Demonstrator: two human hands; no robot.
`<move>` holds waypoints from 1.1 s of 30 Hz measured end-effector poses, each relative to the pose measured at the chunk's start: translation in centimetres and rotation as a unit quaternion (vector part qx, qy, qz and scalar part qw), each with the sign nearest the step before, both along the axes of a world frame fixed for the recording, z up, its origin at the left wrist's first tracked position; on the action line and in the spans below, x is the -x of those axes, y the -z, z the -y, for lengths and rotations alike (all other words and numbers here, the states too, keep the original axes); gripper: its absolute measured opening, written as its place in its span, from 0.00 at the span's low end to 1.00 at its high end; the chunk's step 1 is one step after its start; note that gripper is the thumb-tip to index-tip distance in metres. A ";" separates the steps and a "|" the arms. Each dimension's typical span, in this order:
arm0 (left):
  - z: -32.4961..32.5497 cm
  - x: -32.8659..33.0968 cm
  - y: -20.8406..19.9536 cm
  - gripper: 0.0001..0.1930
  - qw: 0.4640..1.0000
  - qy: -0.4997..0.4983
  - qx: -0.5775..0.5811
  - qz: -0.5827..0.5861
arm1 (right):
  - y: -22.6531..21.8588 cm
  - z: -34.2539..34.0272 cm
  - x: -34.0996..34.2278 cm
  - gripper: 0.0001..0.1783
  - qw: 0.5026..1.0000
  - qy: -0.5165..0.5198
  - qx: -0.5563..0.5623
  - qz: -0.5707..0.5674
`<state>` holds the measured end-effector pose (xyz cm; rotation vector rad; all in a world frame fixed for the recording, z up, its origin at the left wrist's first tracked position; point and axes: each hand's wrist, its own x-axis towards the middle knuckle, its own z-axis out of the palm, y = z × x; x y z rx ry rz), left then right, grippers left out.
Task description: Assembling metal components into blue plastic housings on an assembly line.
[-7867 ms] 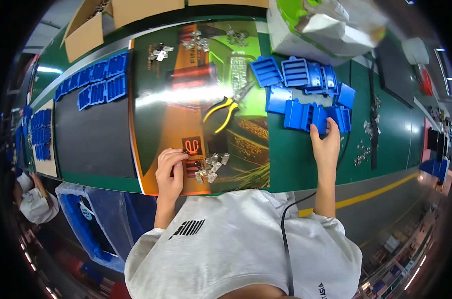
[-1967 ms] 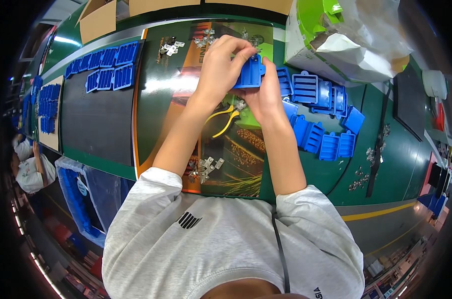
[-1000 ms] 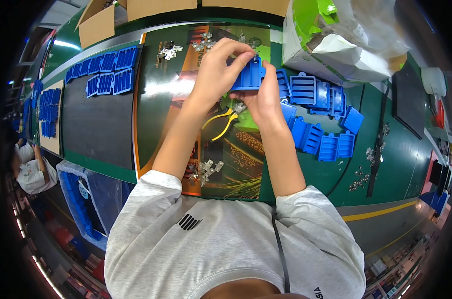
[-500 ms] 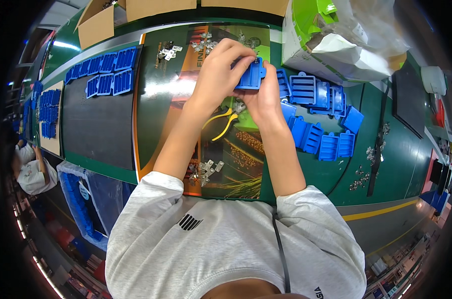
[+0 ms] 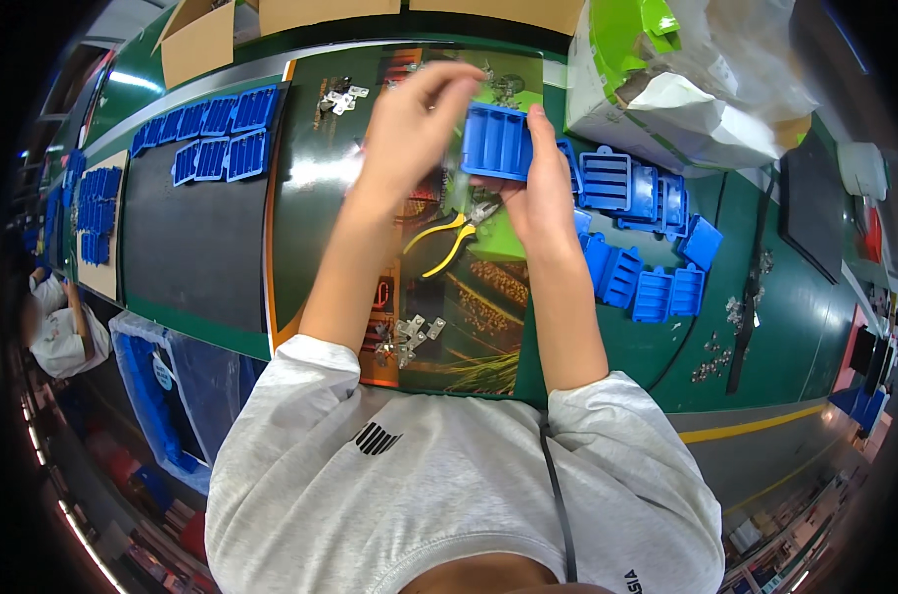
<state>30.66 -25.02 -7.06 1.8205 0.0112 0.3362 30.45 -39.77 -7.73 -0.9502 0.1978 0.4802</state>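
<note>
A blue slotted plastic battery-holder-like case point(image 5: 496, 141) rests in my right hand point(image 5: 543, 193), its open compartments facing up and the thumb along its right edge. My left hand point(image 5: 409, 124) is just left of the case, apart from it and smeared by motion; its fingers look bent, but whether they hold anything does not show. Below the case lie pliers point(image 5: 459, 238) with yellow handles. Small metal clips point(image 5: 409, 340) are heaped at the mat's near side, with more metal clips point(image 5: 344, 99) at its far left.
Several blue cases point(image 5: 622, 282) lie to the right on the green table. Rows of blue cases point(image 5: 226, 153) stand on a dark board point(image 5: 196, 238) at left. A white and green bag point(image 5: 657, 94) sits at the back right, a cardboard box point(image 5: 196, 45) at the back left. Another person point(image 5: 68, 332) is far left.
My left hand has come off the case and moved up and left. The case has turned in my right hand, so more of its compartments now show.
</note>
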 end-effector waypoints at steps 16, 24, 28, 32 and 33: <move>-5.7 -1.5 6.3 0.10 0.964 -0.139 -0.212 -0.077 | 0.5 0.8 -1.1 0.34 0.999 0.026 -0.023 0.015; -5.9 -1.4 6.7 0.13 0.947 -0.093 -0.302 -0.065 | 0.6 1.1 -1.4 0.34 0.998 0.016 -0.053 0.009; -5.4 -1.3 6.1 0.12 0.943 -0.087 -0.313 -0.075 | 0.4 1.1 -1.4 0.32 0.999 0.007 -0.051 0.013; -5.7 -1.4 6.6 0.11 0.945 -0.091 -0.309 -0.058 | 0.7 0.9 -1.3 0.30 0.998 -0.011 -0.055 0.020; -5.8 -1.5 6.8 0.11 0.942 -0.103 -0.318 -0.035 | 0.6 0.8 -1.2 0.30 0.998 -0.013 -0.055 0.020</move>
